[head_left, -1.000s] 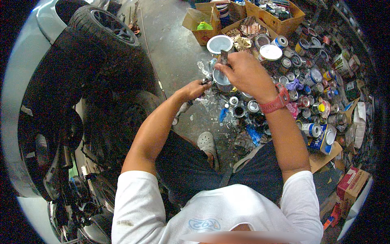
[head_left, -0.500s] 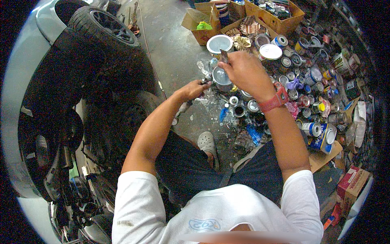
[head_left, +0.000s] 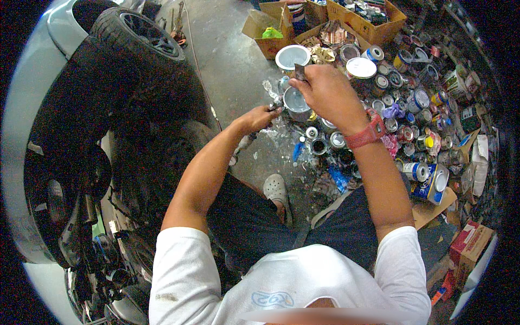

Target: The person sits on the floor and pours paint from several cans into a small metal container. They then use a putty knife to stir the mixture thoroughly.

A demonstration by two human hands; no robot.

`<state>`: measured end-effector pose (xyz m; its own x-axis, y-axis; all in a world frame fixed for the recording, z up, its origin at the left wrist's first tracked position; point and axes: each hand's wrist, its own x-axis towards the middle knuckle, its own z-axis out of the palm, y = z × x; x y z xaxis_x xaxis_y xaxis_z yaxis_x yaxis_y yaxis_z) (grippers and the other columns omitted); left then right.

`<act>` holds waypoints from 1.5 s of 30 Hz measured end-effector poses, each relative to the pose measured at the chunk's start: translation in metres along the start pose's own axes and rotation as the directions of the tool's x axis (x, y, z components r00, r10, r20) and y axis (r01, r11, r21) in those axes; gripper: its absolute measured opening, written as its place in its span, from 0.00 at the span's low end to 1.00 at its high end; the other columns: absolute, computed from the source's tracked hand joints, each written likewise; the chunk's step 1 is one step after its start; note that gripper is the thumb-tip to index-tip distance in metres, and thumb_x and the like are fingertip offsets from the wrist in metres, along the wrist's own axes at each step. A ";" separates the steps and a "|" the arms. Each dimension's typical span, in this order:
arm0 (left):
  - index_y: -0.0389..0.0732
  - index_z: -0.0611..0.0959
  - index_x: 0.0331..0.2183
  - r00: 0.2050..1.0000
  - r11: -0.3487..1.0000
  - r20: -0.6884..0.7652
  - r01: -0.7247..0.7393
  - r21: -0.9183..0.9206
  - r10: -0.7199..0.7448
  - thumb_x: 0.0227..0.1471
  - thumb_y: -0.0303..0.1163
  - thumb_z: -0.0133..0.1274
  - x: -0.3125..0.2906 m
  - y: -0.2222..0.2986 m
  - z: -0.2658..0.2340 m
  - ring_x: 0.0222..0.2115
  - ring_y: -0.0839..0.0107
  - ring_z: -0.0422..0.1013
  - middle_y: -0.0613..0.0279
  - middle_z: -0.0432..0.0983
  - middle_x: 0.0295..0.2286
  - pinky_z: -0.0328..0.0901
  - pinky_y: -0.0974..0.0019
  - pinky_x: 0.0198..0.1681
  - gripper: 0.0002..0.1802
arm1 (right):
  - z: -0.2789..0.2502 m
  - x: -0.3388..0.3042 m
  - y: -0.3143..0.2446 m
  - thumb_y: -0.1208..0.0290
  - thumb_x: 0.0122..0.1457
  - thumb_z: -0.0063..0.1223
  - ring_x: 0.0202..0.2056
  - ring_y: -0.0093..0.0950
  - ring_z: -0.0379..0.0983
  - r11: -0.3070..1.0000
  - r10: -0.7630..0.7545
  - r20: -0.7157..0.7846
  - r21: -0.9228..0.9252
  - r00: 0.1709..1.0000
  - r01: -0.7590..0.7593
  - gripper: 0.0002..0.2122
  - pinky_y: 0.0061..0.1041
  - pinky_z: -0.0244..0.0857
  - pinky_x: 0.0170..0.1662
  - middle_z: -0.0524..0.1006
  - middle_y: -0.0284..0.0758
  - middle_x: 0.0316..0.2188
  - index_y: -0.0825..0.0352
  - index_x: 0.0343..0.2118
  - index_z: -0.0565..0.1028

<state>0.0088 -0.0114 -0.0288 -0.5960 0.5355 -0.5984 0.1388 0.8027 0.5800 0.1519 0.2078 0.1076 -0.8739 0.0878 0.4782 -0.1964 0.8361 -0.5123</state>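
My right hand [head_left: 331, 96], with a red watch on its wrist, pinches a dark flat strip [head_left: 299, 71], like a scraper or stirring blade, upright between thumb and fingers. Just below it is a round, pale-rimmed cup [head_left: 297, 104] with greyish contents. My left hand [head_left: 257, 119] is closed around a metal tool that looks like a spray gun [head_left: 275, 106]; its knobs show at the fingertips, beside the cup. Whether cup and tool are joined I cannot tell. Behind the cup stands a white tub [head_left: 293, 56] with grey inside.
Many paint cans [head_left: 417, 101] crowd the floor to the right, with a white lid [head_left: 361, 68] among them. Cardboard boxes [head_left: 269, 46] stand at the far side. To the left are a car wheel [head_left: 143, 35] and a hose [head_left: 201, 76]. A blue rag [head_left: 338, 179] lies near my knee.
My right hand has shifted slightly left and up, and the dark strip has turned to show more of its flat face. My left hand has barely moved.
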 end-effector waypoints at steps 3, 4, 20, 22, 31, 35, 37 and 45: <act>0.35 0.80 0.39 1.000 1.000 0.016 0.007 -0.006 -0.007 0.62 0.63 0.48 -0.001 0.000 0.000 0.28 0.69 0.69 0.61 0.75 0.26 0.66 0.60 0.34 0.35 | 0.002 -0.002 0.003 0.59 0.60 0.61 0.31 0.51 0.77 1.000 -0.016 0.018 0.024 1.000 0.016 0.18 0.48 0.68 0.35 0.78 0.50 0.25 0.72 0.24 0.78; 0.35 0.81 0.39 1.000 1.000 0.025 -0.009 0.028 0.008 0.62 0.62 0.48 0.000 0.000 -0.001 0.28 0.69 0.69 0.61 0.75 0.26 0.66 0.60 0.33 0.34 | 0.003 -0.002 0.005 0.59 0.60 0.61 0.31 0.51 0.77 0.999 -0.024 0.047 0.023 0.999 0.023 0.18 0.48 0.69 0.35 0.78 0.50 0.25 0.72 0.24 0.78; 0.36 0.79 0.42 0.999 1.000 0.031 -0.021 -0.020 0.021 0.63 0.60 0.48 0.010 -0.009 0.002 0.29 0.70 0.68 0.62 0.74 0.28 0.65 0.61 0.34 0.32 | 0.002 -0.002 0.013 0.58 0.59 0.60 0.31 0.51 0.78 0.997 -0.052 0.003 -0.060 0.999 0.052 0.16 0.48 0.73 0.37 0.79 0.48 0.26 0.70 0.30 0.79; 0.36 0.79 0.42 0.999 1.000 0.034 0.008 -0.028 -0.007 0.64 0.59 0.47 0.012 -0.011 0.002 0.29 0.70 0.68 0.62 0.75 0.28 0.65 0.62 0.33 0.32 | 0.002 -0.002 0.014 0.58 0.59 0.60 0.31 0.51 0.78 0.992 -0.110 -0.073 -0.068 0.991 0.105 0.16 0.48 0.73 0.36 0.79 0.48 0.26 0.70 0.30 0.79; 0.37 0.80 0.44 0.999 1.000 0.045 0.007 -0.026 -0.006 0.64 0.60 0.47 0.011 -0.009 0.002 0.30 0.69 0.69 0.61 0.75 0.29 0.66 0.60 0.35 0.32 | 0.006 -0.002 0.013 0.54 0.60 0.60 0.31 0.49 0.78 0.993 -0.038 -0.045 -0.110 0.998 0.033 0.19 0.47 0.70 0.36 0.79 0.48 0.24 0.70 0.28 0.80; 0.35 0.80 0.43 0.998 0.999 0.061 -0.019 -0.035 0.021 0.64 0.61 0.47 0.007 -0.008 0.001 0.31 0.69 0.69 0.60 0.76 0.30 0.66 0.60 0.37 0.33 | 0.003 -0.002 0.012 0.56 0.60 0.59 0.31 0.49 0.78 0.997 -0.074 0.012 -0.028 0.997 0.074 0.17 0.47 0.71 0.37 0.79 0.48 0.26 0.69 0.28 0.79; 0.35 0.80 0.42 0.998 0.999 0.050 -0.028 -0.018 0.029 0.64 0.61 0.47 0.007 -0.007 0.000 0.32 0.69 0.69 0.60 0.76 0.30 0.66 0.60 0.38 0.34 | 0.004 -0.002 0.011 0.58 0.61 0.58 0.32 0.50 0.78 0.998 -0.064 0.119 -0.005 0.991 0.065 0.16 0.48 0.72 0.37 0.80 0.48 0.27 0.69 0.29 0.79; 0.35 0.80 0.42 0.999 1.000 0.043 -0.024 -0.002 0.024 0.64 0.60 0.47 0.008 -0.006 0.000 0.30 0.68 0.69 0.61 0.75 0.29 0.65 0.60 0.35 0.33 | 0.005 0.000 0.010 0.55 0.60 0.60 0.31 0.49 0.78 0.999 -0.048 0.014 -0.010 0.999 0.048 0.19 0.47 0.71 0.37 0.78 0.49 0.24 0.70 0.28 0.80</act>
<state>0.0028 -0.0119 -0.0369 -0.5577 0.5651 -0.6079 0.1510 0.7893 0.5952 0.1483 0.2139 0.0989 -0.8694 0.0402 0.4925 -0.2338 0.8447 -0.4816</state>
